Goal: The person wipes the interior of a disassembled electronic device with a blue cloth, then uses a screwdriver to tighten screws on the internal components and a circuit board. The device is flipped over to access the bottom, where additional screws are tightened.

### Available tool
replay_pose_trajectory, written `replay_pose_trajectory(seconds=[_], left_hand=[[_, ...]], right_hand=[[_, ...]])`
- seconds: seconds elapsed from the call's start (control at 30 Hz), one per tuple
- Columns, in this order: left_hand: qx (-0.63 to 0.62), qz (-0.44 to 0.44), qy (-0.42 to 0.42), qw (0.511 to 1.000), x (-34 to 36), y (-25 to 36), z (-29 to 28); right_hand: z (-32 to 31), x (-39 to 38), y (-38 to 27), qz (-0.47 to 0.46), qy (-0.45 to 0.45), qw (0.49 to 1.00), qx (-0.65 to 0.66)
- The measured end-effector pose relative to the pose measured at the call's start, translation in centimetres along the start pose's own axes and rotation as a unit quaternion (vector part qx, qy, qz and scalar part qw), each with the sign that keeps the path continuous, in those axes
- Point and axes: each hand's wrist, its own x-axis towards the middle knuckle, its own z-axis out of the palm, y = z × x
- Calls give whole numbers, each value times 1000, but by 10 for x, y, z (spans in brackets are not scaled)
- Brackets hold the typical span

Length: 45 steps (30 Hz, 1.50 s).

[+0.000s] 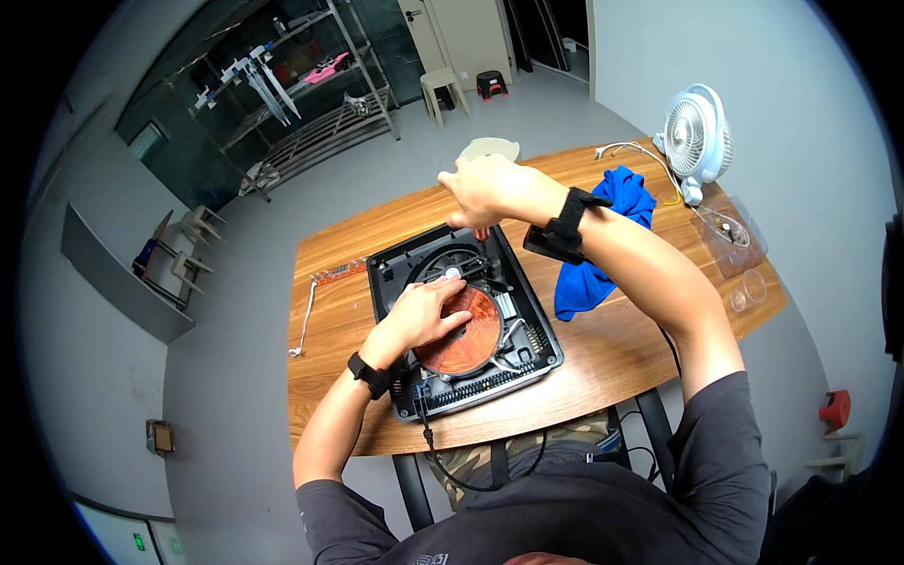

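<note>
An opened induction cooker (542, 331), its black casing shell lying on the wooden table, has a round copper-coloured coil (482, 337) and a black cooling fan (426, 267) inside. My left hand (424, 313) rests open across them, fingertips by the fan's pale hub and thumb over the coil. Above the casing's far edge, my right hand (494, 191) is closed round a screwdriver (482, 234); only a bit of its red handle shows under the hand. The screwdriver's tip cannot be made out. A black cord (428, 435) leaves the casing's near left corner.
Left of the casing lies an orange circuit strip (339, 273) with a white cable (309, 315). A blue cloth (589, 285) lies under my right forearm. Farther right are a desk fan (697, 141), a clear plastic tray (730, 231) and clear cups (753, 285).
</note>
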Motion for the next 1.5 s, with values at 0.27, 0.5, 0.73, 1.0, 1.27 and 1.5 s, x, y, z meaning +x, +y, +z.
replay_pose_trajectory(seconds=[0.27, 0.5, 0.73, 1.0, 1.27, 1.5], left_hand=[[2, -15, -12, 1000, -2, -1, 2], [1, -16, -17, 1000, -1, 0, 1], [2, -9, -1, 1000, -2, -1, 1], [1, -15, -6, 1000, -4, 2, -1], [-4, -6, 4, 1000, -2, -3, 4], [-1, 10, 20, 1000, -1, -1, 2]], right_hand=[[2, -1, 10, -71, -36, 996, 41], [3, 3, 10, -4, -32, 999, 8], [-29, -10, 8, 86, -170, 977, 93], [-14, -3, 10, 2, -92, 992, 83], [12, 7, 23, -16, -16, 998, 50], [8, 7, 18, -32, -25, 998, 40]])
